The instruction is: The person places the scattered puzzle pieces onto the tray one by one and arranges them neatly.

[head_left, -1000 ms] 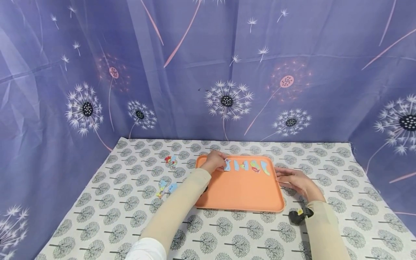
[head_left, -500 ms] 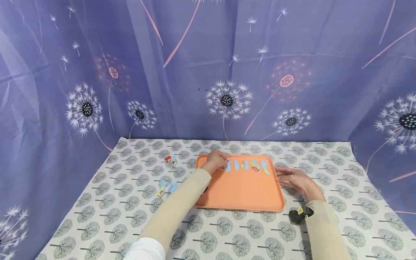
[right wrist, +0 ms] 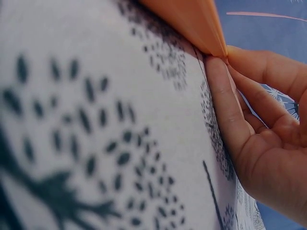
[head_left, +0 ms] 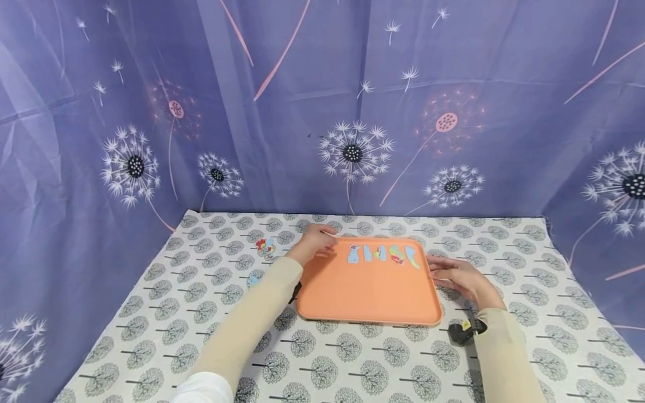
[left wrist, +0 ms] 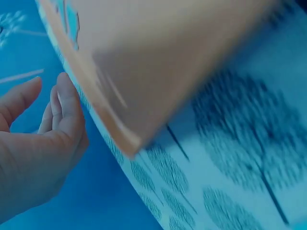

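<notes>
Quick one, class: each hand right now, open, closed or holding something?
Left hand: open, holding nothing.
Right hand: pinching the orange tray by its edge.

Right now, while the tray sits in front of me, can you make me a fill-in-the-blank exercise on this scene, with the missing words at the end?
1. The tray is ____ in colour.
2. Seen from the person, the row of pieces on it lies nearer its ____ edge than its near edge.
3. The grip pinching the tray's rim is the person's ____ one.
4. The light cloth under the tray is printed with dark ____.

Missing words: orange; far; right; trees.
</notes>
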The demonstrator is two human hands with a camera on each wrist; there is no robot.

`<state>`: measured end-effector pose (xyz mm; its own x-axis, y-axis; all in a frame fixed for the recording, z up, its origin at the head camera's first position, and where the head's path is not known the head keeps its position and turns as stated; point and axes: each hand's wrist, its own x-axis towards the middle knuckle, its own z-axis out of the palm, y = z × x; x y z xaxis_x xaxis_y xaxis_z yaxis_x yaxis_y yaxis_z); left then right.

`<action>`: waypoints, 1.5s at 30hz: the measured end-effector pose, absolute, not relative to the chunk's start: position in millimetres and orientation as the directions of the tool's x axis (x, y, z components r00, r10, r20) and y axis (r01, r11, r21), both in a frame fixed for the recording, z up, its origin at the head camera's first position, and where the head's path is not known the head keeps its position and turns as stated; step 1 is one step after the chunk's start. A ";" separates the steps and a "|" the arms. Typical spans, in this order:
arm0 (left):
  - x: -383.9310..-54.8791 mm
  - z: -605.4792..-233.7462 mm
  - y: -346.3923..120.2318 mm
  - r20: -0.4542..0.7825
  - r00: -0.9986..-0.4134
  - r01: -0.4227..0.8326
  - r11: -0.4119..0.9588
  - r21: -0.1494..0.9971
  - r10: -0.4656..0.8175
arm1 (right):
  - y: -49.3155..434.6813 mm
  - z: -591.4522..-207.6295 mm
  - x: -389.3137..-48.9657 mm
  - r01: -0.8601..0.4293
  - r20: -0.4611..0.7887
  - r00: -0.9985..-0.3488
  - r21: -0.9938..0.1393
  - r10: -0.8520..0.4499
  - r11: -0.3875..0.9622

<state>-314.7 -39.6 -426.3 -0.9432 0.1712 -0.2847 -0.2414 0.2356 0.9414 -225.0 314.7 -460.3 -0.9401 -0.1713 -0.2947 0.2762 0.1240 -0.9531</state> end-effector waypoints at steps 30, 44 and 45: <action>-313.3 -441.0 -212.0 -0.263 -0.950 -0.291 0.176 0.941 -0.167 | 312.7 -464.1 -226.5 0.311 -0.332 -0.930 -0.939 -0.155 0.147; -314.3 -449.3 -215.6 -0.287 -0.947 -0.318 0.315 0.894 -0.143 | 313.2 -462.7 -226.6 0.289 -0.308 -0.939 -0.948 -0.154 0.133; -314.6 -449.4 -215.3 -0.289 -0.947 -0.321 0.330 0.888 -0.143 | 313.0 -462.4 -227.1 0.288 -0.308 -0.939 -0.947 -0.153 0.140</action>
<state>-314.6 -215.3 -449.4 -0.9466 -0.1431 -0.2889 -0.3208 0.3295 0.8880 -227.1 313.0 -462.4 -0.9388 -0.1535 -0.3083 0.2882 0.1402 -0.9473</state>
